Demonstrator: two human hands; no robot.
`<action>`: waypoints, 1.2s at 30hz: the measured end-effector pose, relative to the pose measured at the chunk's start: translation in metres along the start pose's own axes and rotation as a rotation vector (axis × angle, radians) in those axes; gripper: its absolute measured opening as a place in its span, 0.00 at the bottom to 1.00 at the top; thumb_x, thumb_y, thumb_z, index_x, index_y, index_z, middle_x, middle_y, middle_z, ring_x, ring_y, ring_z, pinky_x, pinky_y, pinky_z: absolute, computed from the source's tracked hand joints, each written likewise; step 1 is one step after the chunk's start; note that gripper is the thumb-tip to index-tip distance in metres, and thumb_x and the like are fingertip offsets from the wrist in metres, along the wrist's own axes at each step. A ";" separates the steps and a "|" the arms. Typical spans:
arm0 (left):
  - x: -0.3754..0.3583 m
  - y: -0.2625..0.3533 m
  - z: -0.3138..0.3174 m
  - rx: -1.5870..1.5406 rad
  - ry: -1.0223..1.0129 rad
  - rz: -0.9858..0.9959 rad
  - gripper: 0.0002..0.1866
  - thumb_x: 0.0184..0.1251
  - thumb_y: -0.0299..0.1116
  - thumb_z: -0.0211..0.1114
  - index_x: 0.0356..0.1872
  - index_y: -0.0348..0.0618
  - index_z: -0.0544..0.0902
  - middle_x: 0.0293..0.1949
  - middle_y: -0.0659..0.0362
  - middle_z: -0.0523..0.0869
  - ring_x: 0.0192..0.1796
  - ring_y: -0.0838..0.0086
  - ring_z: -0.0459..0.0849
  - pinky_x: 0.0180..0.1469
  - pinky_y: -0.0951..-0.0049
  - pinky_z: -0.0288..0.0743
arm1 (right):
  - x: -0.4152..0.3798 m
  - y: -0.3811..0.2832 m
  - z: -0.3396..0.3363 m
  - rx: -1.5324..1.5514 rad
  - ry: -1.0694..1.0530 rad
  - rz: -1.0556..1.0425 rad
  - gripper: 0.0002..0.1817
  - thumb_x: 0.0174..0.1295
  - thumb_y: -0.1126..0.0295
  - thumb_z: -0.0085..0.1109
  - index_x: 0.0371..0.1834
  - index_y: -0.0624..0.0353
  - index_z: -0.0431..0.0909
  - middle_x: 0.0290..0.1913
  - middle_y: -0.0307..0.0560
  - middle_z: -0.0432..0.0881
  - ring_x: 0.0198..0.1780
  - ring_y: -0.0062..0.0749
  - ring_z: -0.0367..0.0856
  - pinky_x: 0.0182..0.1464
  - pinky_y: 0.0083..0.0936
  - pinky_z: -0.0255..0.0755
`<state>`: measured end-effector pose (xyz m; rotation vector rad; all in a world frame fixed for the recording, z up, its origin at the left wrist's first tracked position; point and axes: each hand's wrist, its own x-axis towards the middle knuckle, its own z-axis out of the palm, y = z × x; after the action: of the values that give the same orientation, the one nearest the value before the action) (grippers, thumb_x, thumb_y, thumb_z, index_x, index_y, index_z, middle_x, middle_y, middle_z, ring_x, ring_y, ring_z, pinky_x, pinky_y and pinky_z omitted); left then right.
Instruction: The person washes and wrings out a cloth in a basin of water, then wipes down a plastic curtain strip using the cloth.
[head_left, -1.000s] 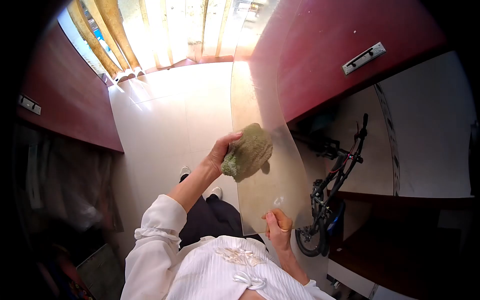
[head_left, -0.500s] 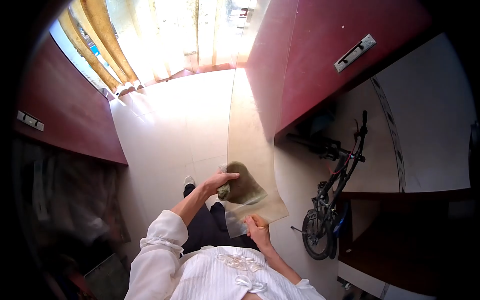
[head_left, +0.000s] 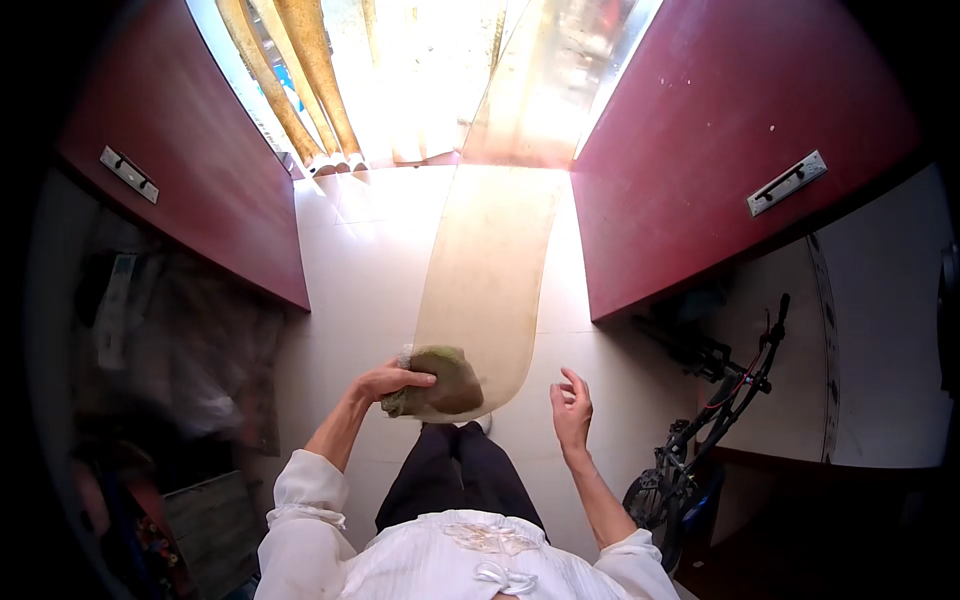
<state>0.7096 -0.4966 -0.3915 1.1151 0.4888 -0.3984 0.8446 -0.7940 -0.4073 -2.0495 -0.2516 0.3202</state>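
A long see-through plastic strip (head_left: 491, 260) hangs down from the bright doorway and curves towards me at its lower end. My left hand (head_left: 392, 380) is closed on a green cloth (head_left: 395, 402) at the strip's lower left edge, the thumb lying over the front of the plastic. Part of the cloth shows darkly through the strip, behind it. To the right of the strip, apart from it, my right hand (head_left: 572, 408) is raised with slightly bent fingers and nothing in it.
Red door panels stand on the left (head_left: 180, 160) and right (head_left: 690, 170), each with a bolt. Yellowish curtain strips (head_left: 318, 80) hang in the doorway. A bicycle (head_left: 735, 390) leans at the right. Blurred, dark items lie at the left.
My right hand has let go of the strip's lower end and moved right. The left hand still grips the cloth at the strip's edge. My view has shifted, bringing the doorway more central.
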 end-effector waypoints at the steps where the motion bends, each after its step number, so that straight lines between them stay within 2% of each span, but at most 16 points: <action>1: -0.007 0.008 -0.006 0.005 0.008 0.005 0.24 0.56 0.29 0.68 0.55 0.40 0.75 0.49 0.59 0.80 0.51 0.74 0.76 0.56 0.72 0.71 | 0.025 -0.035 0.000 -0.041 0.016 -0.186 0.18 0.57 0.74 0.56 0.53 0.59 0.74 0.52 0.46 0.78 0.48 0.35 0.78 0.49 0.29 0.72; 4: -0.035 0.032 -0.014 0.296 -0.039 0.179 0.24 0.54 0.30 0.70 0.54 0.38 0.75 0.46 0.59 0.80 0.48 0.75 0.76 0.52 0.73 0.71 | 0.083 -0.144 0.014 -0.127 -0.024 -0.748 0.15 0.58 0.74 0.57 0.49 0.60 0.76 0.50 0.48 0.79 0.52 0.42 0.75 0.54 0.33 0.69; 9: -0.076 0.038 -0.027 0.475 -0.030 0.215 0.23 0.53 0.32 0.70 0.52 0.39 0.76 0.44 0.59 0.81 0.47 0.74 0.76 0.52 0.73 0.70 | 0.129 -0.263 0.079 -0.465 -0.194 -1.336 0.16 0.62 0.62 0.54 0.52 0.54 0.76 0.56 0.44 0.77 0.61 0.39 0.70 0.65 0.37 0.59; 11: -0.094 0.037 -0.027 0.552 -0.057 0.188 0.23 0.53 0.33 0.70 0.51 0.38 0.76 0.43 0.60 0.81 0.46 0.74 0.76 0.52 0.72 0.70 | 0.147 -0.272 0.113 -0.552 -0.140 -1.552 0.16 0.66 0.56 0.48 0.39 0.55 0.81 0.44 0.42 0.82 0.58 0.36 0.73 0.67 0.38 0.56; 13: -0.103 0.018 -0.040 0.571 -0.042 0.202 0.22 0.54 0.32 0.69 0.51 0.38 0.76 0.43 0.60 0.81 0.46 0.76 0.75 0.51 0.73 0.70 | 0.165 -0.275 0.124 -0.946 -0.469 -1.344 0.29 0.69 0.51 0.40 0.13 0.54 0.74 0.20 0.42 0.78 0.38 0.35 0.79 0.65 0.40 0.58; 14: -0.112 0.017 -0.043 0.472 -0.081 0.139 0.23 0.54 0.32 0.69 0.52 0.39 0.75 0.45 0.61 0.81 0.46 0.77 0.75 0.50 0.73 0.71 | 0.176 -0.265 0.130 -0.924 -0.424 -1.314 0.35 0.70 0.51 0.38 0.01 0.53 0.62 0.07 0.40 0.66 0.21 0.35 0.72 0.58 0.37 0.65; 15: -0.120 0.015 -0.048 0.465 -0.074 0.145 0.23 0.54 0.32 0.69 0.52 0.39 0.75 0.45 0.61 0.81 0.46 0.77 0.75 0.50 0.73 0.71 | 0.176 -0.264 0.131 -0.843 -0.438 -1.263 0.35 0.70 0.52 0.39 0.01 0.52 0.61 0.07 0.41 0.64 0.15 0.36 0.66 0.46 0.33 0.68; 17: -0.130 0.010 -0.058 0.386 -0.062 0.062 0.25 0.55 0.32 0.69 0.54 0.39 0.75 0.46 0.62 0.80 0.46 0.78 0.74 0.49 0.74 0.71 | 0.171 -0.263 0.129 -0.721 -0.401 -1.365 0.34 0.70 0.54 0.42 0.01 0.52 0.59 0.05 0.40 0.62 0.13 0.35 0.64 0.36 0.32 0.68; 21: -0.131 -0.008 -0.069 0.327 -0.099 0.250 0.26 0.56 0.35 0.67 0.56 0.40 0.73 0.46 0.57 0.81 0.45 0.75 0.78 0.48 0.71 0.75 | 0.110 -0.316 0.103 -0.731 -0.387 -1.423 0.33 0.69 0.56 0.45 0.01 0.51 0.60 0.04 0.38 0.62 0.11 0.32 0.64 0.31 0.29 0.67; 23: -0.135 0.001 -0.070 -0.534 -0.133 0.300 0.32 0.54 0.32 0.64 0.61 0.35 0.66 0.52 0.52 0.78 0.50 0.69 0.79 0.53 0.68 0.75 | 0.085 -0.334 0.087 -0.602 -0.439 -1.584 0.27 0.63 0.64 0.56 0.03 0.50 0.62 0.04 0.37 0.61 0.09 0.27 0.57 0.24 0.28 0.61; 25: -0.130 0.041 -0.060 -0.717 -0.356 0.492 0.40 0.47 0.29 0.62 0.65 0.34 0.58 0.57 0.48 0.73 0.55 0.60 0.78 0.58 0.64 0.73 | 0.066 -0.349 0.075 -0.655 -0.419 -1.586 0.28 0.63 0.63 0.55 0.03 0.49 0.61 0.04 0.36 0.62 0.09 0.25 0.59 0.24 0.28 0.61; 27: -0.134 0.094 -0.041 -0.653 -0.461 0.641 0.43 0.42 0.29 0.62 0.66 0.34 0.57 0.58 0.48 0.73 0.57 0.58 0.76 0.59 0.61 0.71 | 0.052 -0.363 0.067 -0.653 -0.366 -1.659 0.29 0.64 0.62 0.54 0.03 0.49 0.61 0.04 0.35 0.62 0.09 0.23 0.60 0.24 0.26 0.63; 29: -0.149 0.141 -0.017 -0.490 -0.483 0.748 0.44 0.40 0.21 0.60 0.66 0.35 0.56 0.59 0.48 0.72 0.59 0.59 0.75 0.59 0.60 0.72 | 0.042 -0.379 0.057 -0.649 -0.385 -1.647 0.29 0.67 0.58 0.51 0.04 0.49 0.63 0.05 0.34 0.64 0.09 0.25 0.62 0.26 0.24 0.68; 32: -0.170 0.181 0.005 -0.024 -0.247 0.844 0.37 0.44 0.11 0.58 0.63 0.37 0.62 0.54 0.51 0.76 0.57 0.64 0.76 0.58 0.64 0.73 | 0.046 -0.401 0.045 -0.577 -0.267 -1.764 0.28 0.66 0.60 0.51 0.04 0.50 0.66 0.05 0.34 0.64 0.09 0.25 0.64 0.26 0.25 0.68; 35: -0.175 0.221 0.042 0.962 0.241 1.221 0.31 0.48 0.33 0.74 0.54 0.38 0.71 0.46 0.54 0.79 0.50 0.67 0.78 0.51 0.65 0.75 | 0.048 -0.425 0.020 -0.636 -0.237 -1.620 0.25 0.64 0.65 0.53 0.05 0.52 0.68 0.05 0.36 0.64 0.09 0.26 0.65 0.24 0.28 0.66; 36: -0.163 0.230 0.054 0.932 0.333 1.248 0.35 0.43 0.44 0.78 0.51 0.38 0.73 0.42 0.55 0.79 0.46 0.69 0.78 0.48 0.66 0.74 | 0.048 -0.430 0.016 -0.586 -0.203 -1.638 0.24 0.63 0.68 0.52 0.05 0.54 0.67 0.05 0.38 0.64 0.09 0.26 0.64 0.22 0.27 0.64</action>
<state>0.7072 -0.4469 -0.1084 2.1487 -0.2257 0.7588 0.8660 -0.5623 -0.0417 -1.6468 -2.1216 -0.6375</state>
